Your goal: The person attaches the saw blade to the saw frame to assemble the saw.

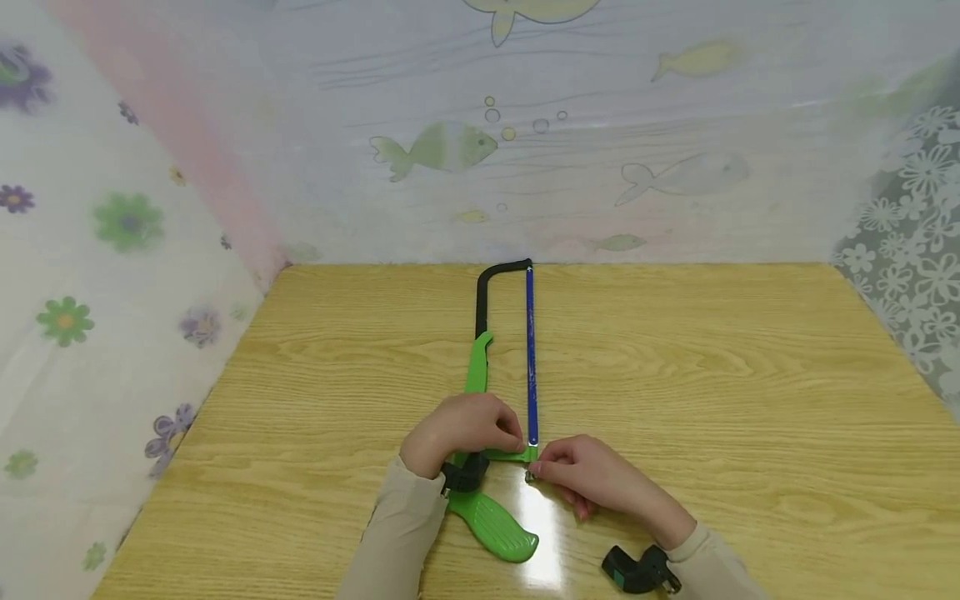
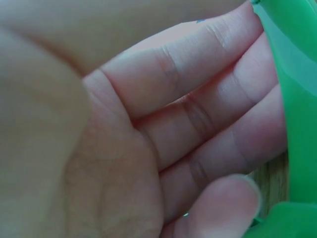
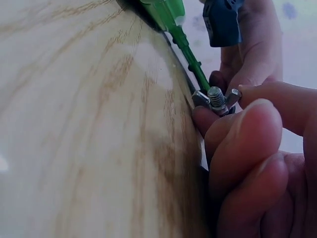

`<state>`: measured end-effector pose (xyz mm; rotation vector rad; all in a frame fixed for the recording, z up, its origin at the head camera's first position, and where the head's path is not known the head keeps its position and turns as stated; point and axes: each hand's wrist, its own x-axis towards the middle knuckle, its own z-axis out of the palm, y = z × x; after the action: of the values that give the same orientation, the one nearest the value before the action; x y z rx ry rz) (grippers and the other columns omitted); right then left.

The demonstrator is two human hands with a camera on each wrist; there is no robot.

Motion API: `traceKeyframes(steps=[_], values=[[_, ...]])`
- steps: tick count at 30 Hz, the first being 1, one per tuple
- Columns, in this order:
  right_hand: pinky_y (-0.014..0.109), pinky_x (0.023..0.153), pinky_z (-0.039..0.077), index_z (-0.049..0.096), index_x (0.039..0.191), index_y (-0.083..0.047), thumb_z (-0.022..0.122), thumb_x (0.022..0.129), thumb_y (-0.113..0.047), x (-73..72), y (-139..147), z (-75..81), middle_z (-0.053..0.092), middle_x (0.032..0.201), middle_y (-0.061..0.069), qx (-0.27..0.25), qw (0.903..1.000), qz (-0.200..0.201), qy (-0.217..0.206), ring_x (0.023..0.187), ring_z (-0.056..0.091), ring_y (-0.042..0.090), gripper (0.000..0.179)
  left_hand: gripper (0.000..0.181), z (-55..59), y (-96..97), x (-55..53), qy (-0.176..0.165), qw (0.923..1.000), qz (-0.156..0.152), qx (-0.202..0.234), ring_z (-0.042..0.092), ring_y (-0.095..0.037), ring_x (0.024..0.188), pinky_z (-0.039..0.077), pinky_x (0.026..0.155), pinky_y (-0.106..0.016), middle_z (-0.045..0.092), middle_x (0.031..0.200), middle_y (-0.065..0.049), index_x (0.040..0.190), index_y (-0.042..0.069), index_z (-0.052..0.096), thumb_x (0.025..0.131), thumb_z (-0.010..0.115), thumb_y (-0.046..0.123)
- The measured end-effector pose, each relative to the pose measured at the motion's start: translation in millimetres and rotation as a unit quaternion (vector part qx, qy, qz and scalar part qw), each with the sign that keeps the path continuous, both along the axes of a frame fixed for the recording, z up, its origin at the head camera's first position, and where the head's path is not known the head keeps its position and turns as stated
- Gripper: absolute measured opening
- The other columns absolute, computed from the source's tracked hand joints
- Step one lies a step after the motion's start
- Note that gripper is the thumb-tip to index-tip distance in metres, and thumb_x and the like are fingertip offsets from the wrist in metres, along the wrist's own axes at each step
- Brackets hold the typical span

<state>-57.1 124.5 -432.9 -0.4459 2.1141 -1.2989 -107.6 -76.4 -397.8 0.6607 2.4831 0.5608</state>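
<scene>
A hacksaw with a green handle [image 1: 498, 533] lies on the table, its black front bow [image 1: 482, 304] pointing away from me. Its blue blade [image 1: 531, 358] runs along the right side of the frame. My left hand [image 1: 467, 423] grips the green frame near the blade's near end; in the left wrist view its fingertips meet the green plastic [image 2: 299, 99]. At that end, my right hand [image 1: 600, 477] pinches a metal wing nut [image 3: 232, 98] between thumb and fingers. A threaded bolt end [image 3: 216, 96] sticks out between the wings.
The wood-grain table [image 1: 712, 358] reaches back to a curtain [image 1: 555, 192] printed with fish. Flowered sheets hang at the left and right sides. Black wrist devices [image 1: 637, 570] are worn at both wrists, low over the table.
</scene>
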Motion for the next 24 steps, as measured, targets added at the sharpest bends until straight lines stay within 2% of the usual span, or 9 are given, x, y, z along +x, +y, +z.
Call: traceKeyframes(steps=[9,24], values=[[0.032,0.036,0.042,0.064,0.083,-0.020,0.055,0.086,-0.040,-0.8,1.7,-2.6,0.046,0.046,-0.002,0.000,0.9999,-0.003,0.015,0.033,0.045,0.010,0.022,0.007,0.9,0.2,-1.0,-0.007,1.0000,0.002,0.000,0.052,-0.003,0.066,0.040,0.063,-0.025,0.057,0.073,0.022,0.074,0.034,0.065,0.078,0.065,0.039],[0.034,0.036,0.043,0.064,0.081,-0.019,0.058,0.084,-0.042,-0.8,0.8,-1.1,0.045,0.045,-0.001,-0.007,0.9999,-0.009,0.009,0.033,0.044,0.010,0.024,0.006,-1.4,-0.9,-1.3,0.000,1.0000,-0.002,0.001,0.052,-0.003,0.066,0.040,0.062,-0.026,0.056,0.073,0.022,0.074,0.035,0.065,0.078,0.065,0.040]])
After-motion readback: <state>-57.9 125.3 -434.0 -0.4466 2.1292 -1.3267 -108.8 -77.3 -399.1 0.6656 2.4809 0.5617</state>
